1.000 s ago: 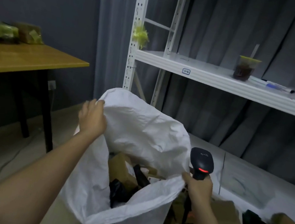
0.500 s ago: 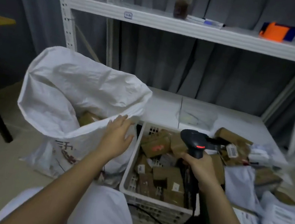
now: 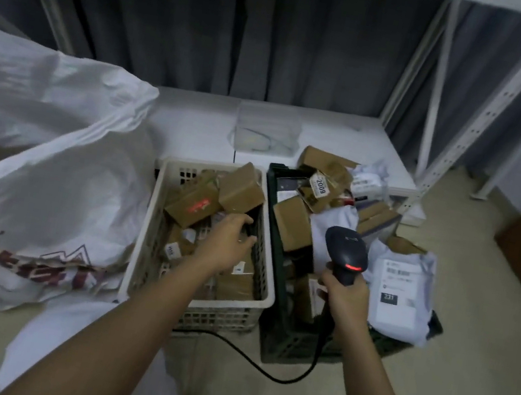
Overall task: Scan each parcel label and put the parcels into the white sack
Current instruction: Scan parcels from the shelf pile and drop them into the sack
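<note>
Reaching into the white crate (image 3: 264,297) at frame centre, the left hand (image 3: 227,238), having released the white sack (image 3: 40,137), spreads open over brown parcels (image 3: 193,206); the right hand (image 3: 344,295) clasps the scanner (image 3: 346,252).

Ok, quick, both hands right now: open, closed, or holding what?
Left hand: open, reaching into the white plastic crate, gripping nothing.
Right hand: holds the black handheld barcode scanner.

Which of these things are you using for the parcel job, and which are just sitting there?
For the job:
- large white woven sack
- brown cardboard parcels in the cream plastic crate
- black handheld scanner, held by the right hand
- left hand, reaching into the crate
- grey plastic mailer bag with a label

Just lying about:
- white metal shelf rack
- dark grey curtain
- clear folded plastic bag
</note>
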`<action>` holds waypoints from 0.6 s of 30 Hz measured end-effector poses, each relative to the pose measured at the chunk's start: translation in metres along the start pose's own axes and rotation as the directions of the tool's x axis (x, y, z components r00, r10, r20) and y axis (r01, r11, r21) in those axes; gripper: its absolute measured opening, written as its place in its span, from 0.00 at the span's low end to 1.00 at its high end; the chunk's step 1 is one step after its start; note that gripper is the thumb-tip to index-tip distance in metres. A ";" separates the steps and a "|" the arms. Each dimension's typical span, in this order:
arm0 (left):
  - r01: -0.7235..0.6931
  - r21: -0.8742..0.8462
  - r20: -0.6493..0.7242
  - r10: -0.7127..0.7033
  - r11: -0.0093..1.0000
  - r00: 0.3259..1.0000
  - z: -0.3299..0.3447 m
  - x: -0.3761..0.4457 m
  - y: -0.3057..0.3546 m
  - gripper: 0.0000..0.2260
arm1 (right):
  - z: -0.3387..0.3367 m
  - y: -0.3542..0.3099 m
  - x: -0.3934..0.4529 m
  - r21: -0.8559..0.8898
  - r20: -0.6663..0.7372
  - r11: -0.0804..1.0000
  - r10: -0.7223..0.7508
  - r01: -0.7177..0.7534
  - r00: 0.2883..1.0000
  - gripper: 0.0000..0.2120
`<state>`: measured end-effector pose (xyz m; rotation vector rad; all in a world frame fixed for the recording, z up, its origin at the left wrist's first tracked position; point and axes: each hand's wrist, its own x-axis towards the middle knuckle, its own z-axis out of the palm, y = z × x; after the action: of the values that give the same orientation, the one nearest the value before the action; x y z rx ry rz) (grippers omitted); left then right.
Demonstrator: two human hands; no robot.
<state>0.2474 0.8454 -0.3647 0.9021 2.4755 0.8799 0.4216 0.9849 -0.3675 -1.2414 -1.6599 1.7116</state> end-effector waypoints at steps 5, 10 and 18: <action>-0.023 -0.110 -0.025 0.021 0.994 0.999 0.030 0.059 0.049 0.22 | -0.010 -0.021 0.043 0.075 -0.107 0.997 -0.020 0.029 0.994 0.07; -0.065 -0.178 -0.123 0.044 0.982 0.991 0.059 0.135 0.093 0.31 | -0.002 -0.046 0.095 0.174 -0.139 0.984 -0.007 0.031 0.990 0.06; 0.046 0.061 -0.175 -0.035 0.997 0.984 0.087 0.211 0.129 0.47 | 0.003 -0.042 0.127 0.321 -0.205 0.946 0.020 0.048 0.979 0.06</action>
<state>0.1956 1.1025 -0.3692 0.8241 2.6753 0.9043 0.3449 1.0950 -0.3644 -1.1965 -1.2057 1.6995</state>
